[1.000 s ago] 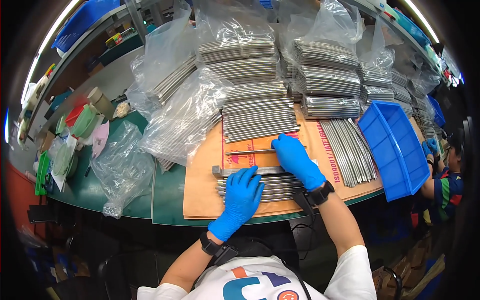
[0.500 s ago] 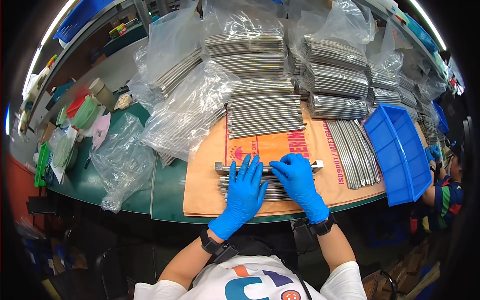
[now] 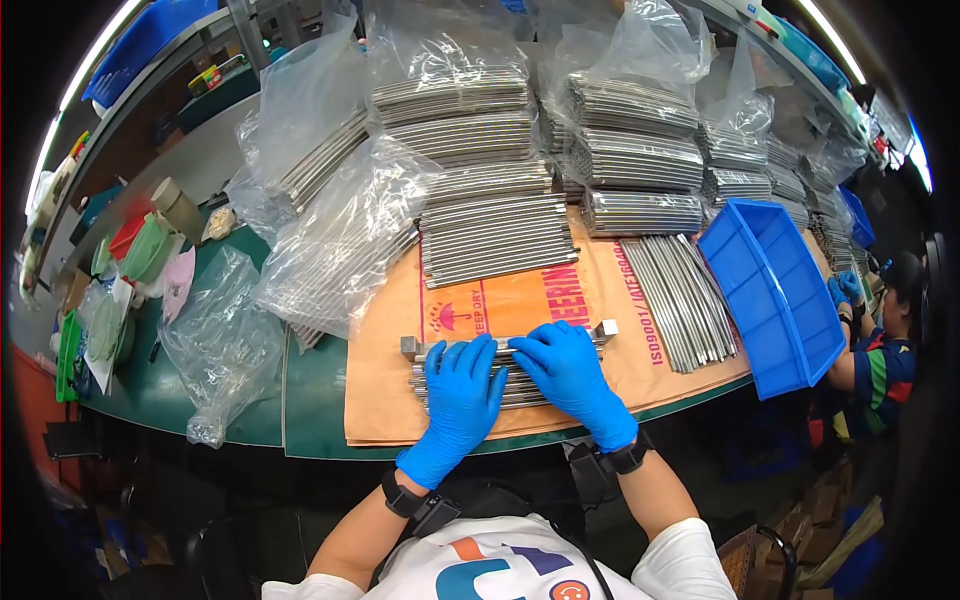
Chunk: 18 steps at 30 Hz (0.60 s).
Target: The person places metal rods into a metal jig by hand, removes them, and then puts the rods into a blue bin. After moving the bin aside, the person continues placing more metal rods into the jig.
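Note:
In front of me lies a layer of thin metal rods (image 3: 522, 390), side by side on orange-brown sheeting. Along its far edge runs a bar with a square metal block (image 3: 607, 329) at its right end and another at its left. My left hand (image 3: 462, 395), in a blue glove, rests flat over the rods with fingers stretched toward the bar. My right hand (image 3: 568, 372), gloved too, has its fingers bent and its thumb and fingertips closed at a metal rod (image 3: 501, 345) beside the bar. The fingers cover part of the rod.
Rod stacks (image 3: 640, 160) partly wrapped in clear plastic stand at the back. A loose rod layer (image 3: 680, 300) lies to the right, beside a blue bin (image 3: 775, 300). Crumpled plastic (image 3: 225, 335) lies on the green table (image 3: 315, 400) at left. Another person (image 3: 885, 340) sits far right.
The whole view has shifted, so everything sits slightly further left. Both hands stay at the bar; the right hand's fingers have moved slightly and appear more bent.

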Motion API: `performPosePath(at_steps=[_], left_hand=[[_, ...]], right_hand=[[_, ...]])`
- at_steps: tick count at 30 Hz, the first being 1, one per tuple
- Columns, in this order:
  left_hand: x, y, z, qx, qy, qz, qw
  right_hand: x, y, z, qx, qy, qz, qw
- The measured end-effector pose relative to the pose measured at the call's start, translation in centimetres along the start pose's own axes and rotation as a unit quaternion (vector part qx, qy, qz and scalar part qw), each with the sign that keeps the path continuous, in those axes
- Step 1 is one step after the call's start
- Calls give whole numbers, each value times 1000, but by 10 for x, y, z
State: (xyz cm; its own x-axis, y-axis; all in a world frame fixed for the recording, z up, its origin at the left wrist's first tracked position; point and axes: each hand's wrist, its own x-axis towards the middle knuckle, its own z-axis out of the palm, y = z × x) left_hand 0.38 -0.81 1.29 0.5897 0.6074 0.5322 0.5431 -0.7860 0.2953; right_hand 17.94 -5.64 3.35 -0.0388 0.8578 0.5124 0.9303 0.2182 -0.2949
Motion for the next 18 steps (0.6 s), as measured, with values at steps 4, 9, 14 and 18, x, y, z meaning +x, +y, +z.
performPosePath(at_steps=[4,9,14,18], left_hand=[[-1,-1,1,-22,3,8,1000],[1,2,2,-38,14,7,999],[0,-2,8,-49,30,9,998],[-3,-8,6,-43,31,4,999]], right_hand=[[11,3,-14,65,-69,-50,994],[77,69,29,-43,-83,46,994],[94,90,30,-116,-106,43,987],[75,61,29,-101,-157,14,982]])
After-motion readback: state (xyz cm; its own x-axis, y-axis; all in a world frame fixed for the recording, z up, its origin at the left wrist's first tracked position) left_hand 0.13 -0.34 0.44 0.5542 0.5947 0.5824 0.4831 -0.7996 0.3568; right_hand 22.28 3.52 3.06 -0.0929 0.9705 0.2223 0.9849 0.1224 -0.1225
